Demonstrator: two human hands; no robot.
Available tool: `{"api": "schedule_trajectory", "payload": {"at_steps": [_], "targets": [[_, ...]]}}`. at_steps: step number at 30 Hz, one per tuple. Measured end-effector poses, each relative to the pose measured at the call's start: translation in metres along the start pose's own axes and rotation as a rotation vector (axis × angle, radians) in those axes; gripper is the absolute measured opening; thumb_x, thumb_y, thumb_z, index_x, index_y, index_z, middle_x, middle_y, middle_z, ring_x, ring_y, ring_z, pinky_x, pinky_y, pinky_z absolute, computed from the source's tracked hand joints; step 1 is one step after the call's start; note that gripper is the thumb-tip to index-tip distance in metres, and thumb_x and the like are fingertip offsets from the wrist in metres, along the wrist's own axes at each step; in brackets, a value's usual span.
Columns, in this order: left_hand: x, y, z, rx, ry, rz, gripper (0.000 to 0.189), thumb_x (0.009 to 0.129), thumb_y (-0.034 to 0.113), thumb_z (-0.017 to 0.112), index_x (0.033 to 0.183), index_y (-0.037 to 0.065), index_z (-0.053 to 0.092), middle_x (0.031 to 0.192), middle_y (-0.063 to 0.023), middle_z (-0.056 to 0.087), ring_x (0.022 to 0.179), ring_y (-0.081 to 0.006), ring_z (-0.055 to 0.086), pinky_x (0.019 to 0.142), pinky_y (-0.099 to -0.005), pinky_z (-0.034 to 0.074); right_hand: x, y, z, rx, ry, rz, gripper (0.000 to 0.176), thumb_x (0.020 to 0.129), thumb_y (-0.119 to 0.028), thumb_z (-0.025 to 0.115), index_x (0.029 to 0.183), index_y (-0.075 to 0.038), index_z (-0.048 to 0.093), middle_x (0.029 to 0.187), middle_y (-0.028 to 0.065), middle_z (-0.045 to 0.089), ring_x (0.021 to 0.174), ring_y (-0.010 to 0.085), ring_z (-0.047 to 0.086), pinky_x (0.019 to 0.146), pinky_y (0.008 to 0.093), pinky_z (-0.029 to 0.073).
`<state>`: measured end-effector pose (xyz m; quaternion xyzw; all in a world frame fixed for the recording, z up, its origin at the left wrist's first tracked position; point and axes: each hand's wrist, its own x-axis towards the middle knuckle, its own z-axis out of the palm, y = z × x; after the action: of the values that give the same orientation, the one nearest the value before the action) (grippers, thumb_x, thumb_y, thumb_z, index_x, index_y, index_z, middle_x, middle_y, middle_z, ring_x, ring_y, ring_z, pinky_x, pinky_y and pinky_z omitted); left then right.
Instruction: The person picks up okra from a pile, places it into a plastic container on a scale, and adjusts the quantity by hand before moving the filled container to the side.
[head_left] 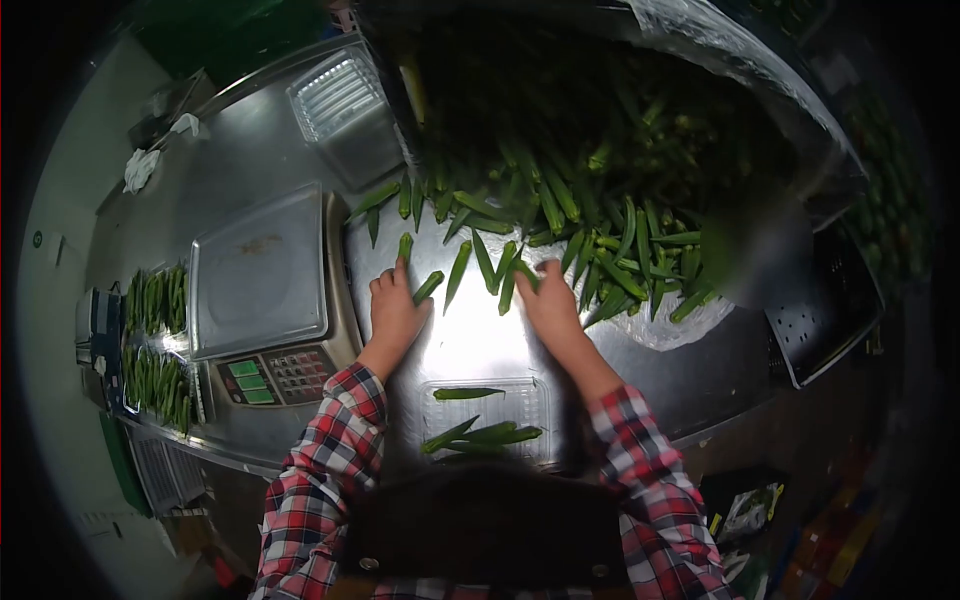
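My left hand (393,308) is closed on okra, with one pod (428,288) by the thumb and another (405,246) at the fingertips. My right hand (550,302) has its fingers around an okra pod (525,273) at the near edge of the heap. Between the hands, a few loose pods, among them one long okra (458,272), lie on the shiny metal table (460,345). Close to my body sits a clear plastic tray (520,405) with several okra pods (490,434) in it; its near side is hidden by something dark.
A big okra heap (600,170) spills from a plastic-lined container at the back. Left of my arm stands a weighing scale (262,275) with a lit display. Beyond it are filled okra packs (155,385) and empty clear trays (340,95). A black crate (825,310) is at right.
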<state>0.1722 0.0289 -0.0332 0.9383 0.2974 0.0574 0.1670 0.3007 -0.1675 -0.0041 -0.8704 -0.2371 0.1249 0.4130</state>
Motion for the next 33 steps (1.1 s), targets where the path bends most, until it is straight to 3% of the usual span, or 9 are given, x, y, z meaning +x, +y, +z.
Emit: {"api": "schedule_trajectory", "payload": {"at_steps": [2, 7, 12, 17, 20, 23, 27, 32, 33], "targets": [[0.010, 0.000, -0.001, -0.050, -0.022, -0.034, 0.076, 0.064, 0.011, 0.066, 0.132, -0.002, 0.032, 0.109, -0.0213, 0.048, 0.101, -0.0373, 0.046, 0.089, -0.0402, 0.042, 0.037, -0.005, 0.039, -0.165, -0.034, 0.088, 0.057, 0.079, -0.039, 0.063, 0.113, 0.002, 0.044, 0.104, 0.0273, 0.053, 0.094, 0.0420, 0.054, 0.077, 0.0438, 0.047], [0.019, -0.001, 0.005, -0.010, -0.022, -0.049, 0.064, 0.064, 0.005, 0.060, 0.125, -0.003, 0.042, 0.102, -0.0195, 0.049, 0.098, -0.0363, 0.048, 0.085, -0.0404, 0.044, 0.045, -0.031, 0.060, -0.485, -0.177, 0.042, 0.055, 0.070, -0.013, 0.066, 0.118, -0.001, 0.041, 0.113, 0.0235, 0.041, 0.095, 0.0410, 0.051, 0.077, 0.0451, 0.049], [-0.006, 0.006, -0.010, -0.206, 0.069, 0.025, 0.052, 0.066, 0.002, 0.056, 0.118, 0.001, 0.051, 0.099, -0.0186, 0.049, 0.090, -0.0346, 0.052, 0.079, -0.0402, 0.045, 0.025, 0.005, 0.032, -0.516, -0.166, -0.026, 0.055, 0.065, -0.004, 0.062, 0.117, -0.005, 0.043, 0.111, 0.0235, 0.040, 0.091, 0.0408, 0.053, 0.077, 0.0444, 0.048], [-0.091, 0.035, -0.051, -0.468, -0.260, 0.378, 0.057, 0.063, 0.000, 0.059, 0.120, 0.003, 0.049, 0.097, -0.0160, 0.048, 0.090, -0.0323, 0.052, 0.079, -0.0356, 0.045, -0.020, 0.022, -0.018, -0.277, -0.209, -0.078, 0.060, 0.064, -0.010, 0.066, 0.121, -0.006, 0.045, 0.107, 0.0195, 0.048, 0.099, 0.0357, 0.053, 0.084, 0.0376, 0.046], [-0.131, 0.034, -0.034, -0.491, -0.463, 0.521, 0.059, 0.065, 0.001, 0.061, 0.122, 0.004, 0.047, 0.105, -0.0152, 0.050, 0.101, -0.0319, 0.049, 0.091, -0.0373, 0.040, -0.041, 0.009, -0.040, -0.214, -0.330, -0.283, 0.058, 0.066, -0.009, 0.064, 0.121, -0.006, 0.045, 0.107, 0.0170, 0.048, 0.099, 0.0332, 0.053, 0.085, 0.0350, 0.044], [-0.150, 0.021, -0.041, -0.400, -0.254, 0.487, 0.054, 0.072, 0.003, 0.060, 0.124, 0.004, 0.045, 0.117, -0.0157, 0.048, 0.111, -0.0319, 0.046, 0.098, -0.0380, 0.035, -0.066, -0.004, -0.050, -0.033, -0.487, -0.234, 0.056, 0.067, -0.006, 0.062, 0.121, -0.006, 0.046, 0.104, 0.0142, 0.047, 0.095, 0.0294, 0.053, 0.082, 0.0335, 0.044], [-0.191, 0.000, -0.038, -0.746, -0.018, 0.000, 0.045, 0.083, 0.009, 0.053, 0.126, -0.003, 0.041, 0.128, -0.0199, 0.041, 0.123, -0.0321, 0.037, 0.104, -0.0380, 0.026, -0.088, -0.026, -0.039, 0.003, -0.673, -0.451, 0.057, 0.067, -0.005, 0.063, 0.121, -0.010, 0.047, 0.104, 0.0132, 0.050, 0.097, 0.0306, 0.052, 0.083, 0.0364, 0.045], [-0.204, 0.009, -0.013, -0.762, 0.040, -0.007, 0.051, 0.088, 0.016, 0.040, 0.134, -0.005, 0.029, 0.138, -0.0219, 0.031, 0.129, -0.0328, 0.029, 0.108, -0.0386, 0.021, -0.104, -0.011, -0.022, -0.029, -0.709, -0.548, 0.057, 0.073, -0.014, 0.067, 0.125, -0.010, 0.044, 0.120, 0.0141, 0.049, 0.113, 0.0312, 0.046, 0.095, 0.0365, 0.038], [-0.202, 0.010, -0.009, -0.759, 0.057, -0.010, 0.051, 0.089, 0.017, 0.040, 0.134, -0.005, 0.029, 0.138, -0.0219, 0.030, 0.129, -0.0328, 0.028, 0.108, -0.0389, 0.020, -0.108, -0.001, -0.027, 0.013, -0.663, -0.378, 0.055, 0.080, -0.017, 0.063, 0.129, -0.005, 0.040, 0.128, 0.0176, 0.044, 0.119, 0.0331, 0.041, 0.100, 0.0379, 0.034]]}}
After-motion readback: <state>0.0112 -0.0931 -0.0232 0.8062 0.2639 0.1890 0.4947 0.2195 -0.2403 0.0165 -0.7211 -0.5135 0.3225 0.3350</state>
